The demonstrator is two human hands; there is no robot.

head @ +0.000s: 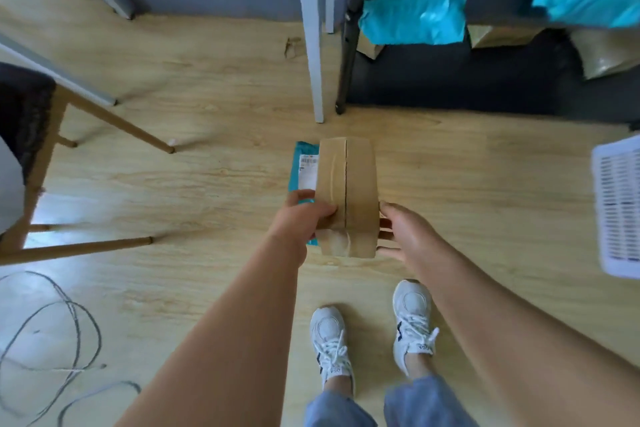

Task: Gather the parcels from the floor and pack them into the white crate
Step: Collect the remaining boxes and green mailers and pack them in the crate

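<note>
Cardboard box [348, 191] in hand, white crate [620, 204] off to the right

Chair legs [104, 121] and a loose cable [74, 322] sit left, out of the way. Left hand [304, 215] grips the box, teal mailer [304, 166] seemingly tucked under it; right hand [405, 232] clasps the other side. Looks like the carry step: swing right, then lower it in. Path looks open.

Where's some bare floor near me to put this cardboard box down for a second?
Bare floor lies between the cardboard box and the white crate, and another patch between the box and the wooden chair legs. Crowded: teal parcels on the rack top right, and cables bottom left.
</note>
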